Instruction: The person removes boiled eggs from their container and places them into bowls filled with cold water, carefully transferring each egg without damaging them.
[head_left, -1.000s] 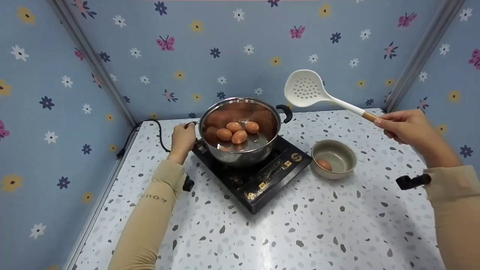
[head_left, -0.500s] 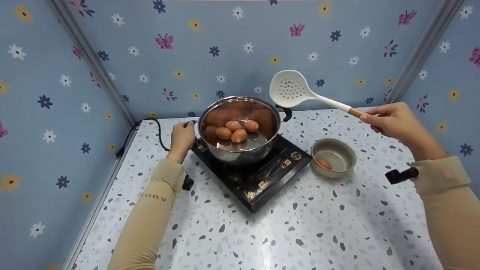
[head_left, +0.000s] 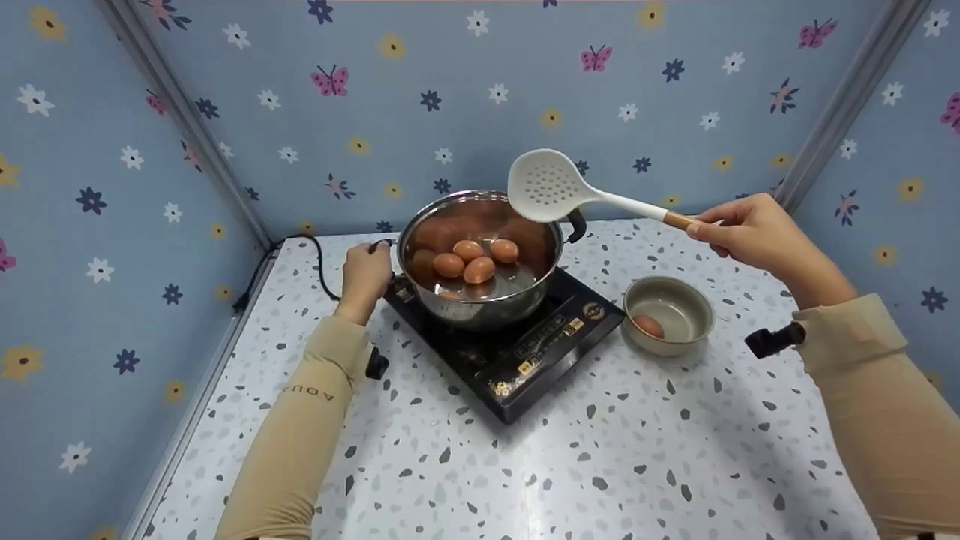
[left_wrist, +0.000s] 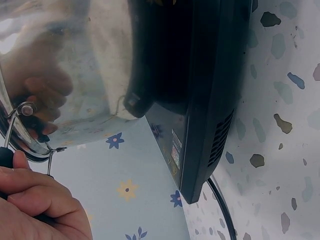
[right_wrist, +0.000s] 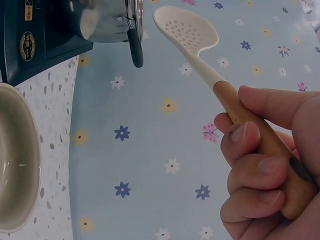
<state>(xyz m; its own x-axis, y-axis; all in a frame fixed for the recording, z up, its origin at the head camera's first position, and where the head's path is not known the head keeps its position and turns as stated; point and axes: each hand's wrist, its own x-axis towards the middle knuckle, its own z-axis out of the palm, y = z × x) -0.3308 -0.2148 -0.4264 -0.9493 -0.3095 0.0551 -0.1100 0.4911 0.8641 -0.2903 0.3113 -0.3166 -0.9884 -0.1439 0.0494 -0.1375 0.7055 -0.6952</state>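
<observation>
Currently, the pot [head_left: 484, 313] is gripped at one handle [head_left: 381, 245] by the left hand [head_left: 365, 274], just beside it; the slotted spoon [head_left: 576, 196] is held by the right hand [head_left: 750, 234], its head raised above rim level. Cooker [head_left: 551, 351] and sleeve [head_left: 304, 420] lettering is barely legible.

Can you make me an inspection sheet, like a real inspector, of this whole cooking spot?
Surface: pale speckled table.
Job's things: steel pot on a black cooker, with at least four brown eggs inside; a greyish bowl to the right, holding one egg; a white slotted skimmer raised near the pot, its scoop bearing nothing.
Clutter: nothing seen.
Left hand: grips a black pot handle.
Right hand: holds the skimmer by its brown handle.
Cables: one black cable behind the left hand, at the table's left side.
Surroundings: blue walls with flowers and butterflies.
</observation>
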